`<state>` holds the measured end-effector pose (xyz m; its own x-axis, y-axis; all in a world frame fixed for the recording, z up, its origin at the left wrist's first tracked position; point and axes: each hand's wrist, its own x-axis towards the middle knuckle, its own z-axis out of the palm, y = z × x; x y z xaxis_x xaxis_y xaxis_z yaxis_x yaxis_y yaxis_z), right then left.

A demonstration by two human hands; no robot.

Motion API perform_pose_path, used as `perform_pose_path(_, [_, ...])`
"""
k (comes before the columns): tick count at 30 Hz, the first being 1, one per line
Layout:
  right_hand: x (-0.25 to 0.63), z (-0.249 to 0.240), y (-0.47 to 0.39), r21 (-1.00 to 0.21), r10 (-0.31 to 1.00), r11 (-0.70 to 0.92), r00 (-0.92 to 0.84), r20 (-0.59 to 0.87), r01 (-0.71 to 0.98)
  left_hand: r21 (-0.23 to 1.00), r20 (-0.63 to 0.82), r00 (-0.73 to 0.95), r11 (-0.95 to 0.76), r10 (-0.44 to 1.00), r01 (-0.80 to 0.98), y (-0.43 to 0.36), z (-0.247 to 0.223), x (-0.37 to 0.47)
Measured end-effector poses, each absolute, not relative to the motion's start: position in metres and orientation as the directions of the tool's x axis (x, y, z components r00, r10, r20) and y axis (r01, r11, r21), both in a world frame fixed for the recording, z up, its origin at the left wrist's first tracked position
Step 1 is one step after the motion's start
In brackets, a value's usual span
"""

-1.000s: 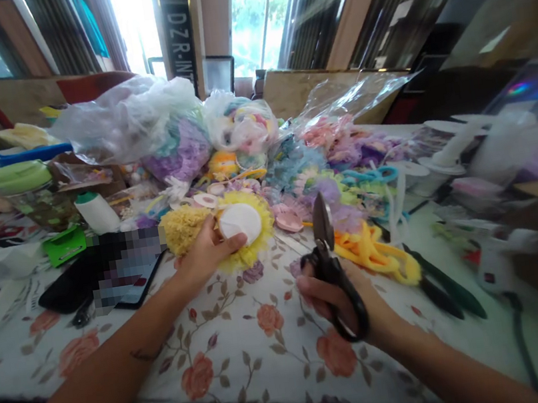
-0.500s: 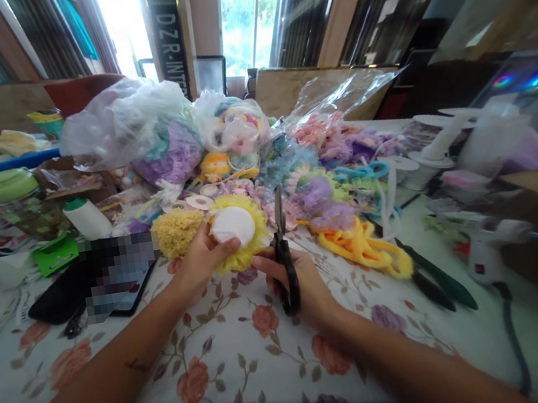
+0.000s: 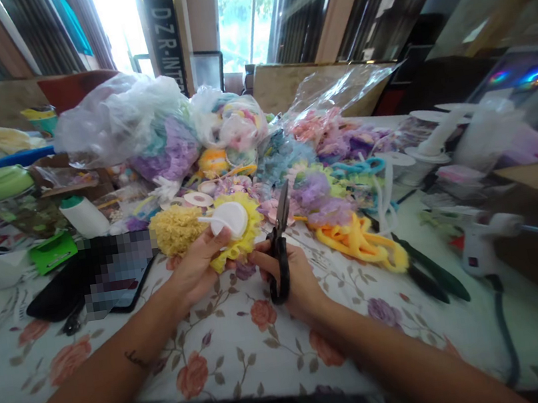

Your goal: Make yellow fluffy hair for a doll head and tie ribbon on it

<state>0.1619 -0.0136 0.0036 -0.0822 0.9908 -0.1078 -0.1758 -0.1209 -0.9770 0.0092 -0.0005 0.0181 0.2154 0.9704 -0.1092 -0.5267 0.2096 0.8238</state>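
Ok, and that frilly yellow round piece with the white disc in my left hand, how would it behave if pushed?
The frilly yellow rim looks thin and ruffled, so it would probably crumple. The round white disc looks smooth and flat, so it may be stiffer. The whole piece seems light, since your left hand holds it near one edge.

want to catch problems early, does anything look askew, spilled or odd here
One oddity: a thin white strip juts sideways past the white disc on the yellow ruffled piece in the left hand, breaking the round outline; whether it's attached is unclear. No spill shows.
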Motion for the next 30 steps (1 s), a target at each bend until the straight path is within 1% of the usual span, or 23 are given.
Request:
perform_pose_path(2, [0.162, 0.001, -0.012, -0.980, 0.994, -0.099, -0.063, -0.089, -0.173, 0.822, -0.132, 0.245, 0.245, 0.960, -0.515, -0.001, 0.018, 0.009])
perform_pose_path(5, [0.163, -0.002, -0.008, -0.983, 0.997, -0.064, -0.053, -0.055, -0.174, 0.809, -0.110, 0.283, 0.251, 0.953, -0.531, -0.001, 0.017, 0.009])
perform_pose_path(8, [0.163, -0.005, -0.005, -0.987, 0.999, -0.044, -0.031, -0.040, -0.156, 0.809, -0.102, 0.275, 0.240, 0.956, -0.536, 0.000, 0.015, 0.009])
perform_pose_path(11, [0.164, -0.005, -0.003, -0.991, 1.000, -0.027, 0.011, -0.029, -0.133, 0.827, -0.128, 0.258, 0.246, 0.958, -0.506, 0.001, 0.014, 0.007])
perform_pose_path(17, [0.165, -0.004, -0.003, -0.989, 0.999, 0.030, 0.046, 0.023, -0.146, 0.835, -0.182, 0.242, 0.280, 0.953, -0.474, 0.000, 0.018, 0.006])
perform_pose_path(22, [0.166, -0.008, -0.002, -0.994, 0.997, 0.033, 0.071, 0.026, -0.104, 0.843, -0.205, 0.233, 0.293, 0.951, -0.451, 0.000, 0.018, 0.006])
perform_pose_path(25, [0.168, -0.008, -0.003, -0.994, 0.997, 0.024, 0.072, 0.016, -0.107, 0.881, -0.145, 0.209, 0.222, 0.967, -0.417, 0.002, 0.017, 0.005])
perform_pose_path(28, [0.170, -0.003, -0.004, -0.994, 0.999, -0.005, 0.047, -0.010, -0.107, 0.930, -0.028, 0.110, 0.066, 0.994, -0.361, 0.006, 0.015, 0.003])
perform_pose_path(30, [0.172, 0.001, -0.006, -0.995, 0.999, -0.025, 0.036, -0.029, -0.098, 0.946, 0.013, 0.054, 0.005, 0.998, -0.323, 0.008, 0.015, 0.001])
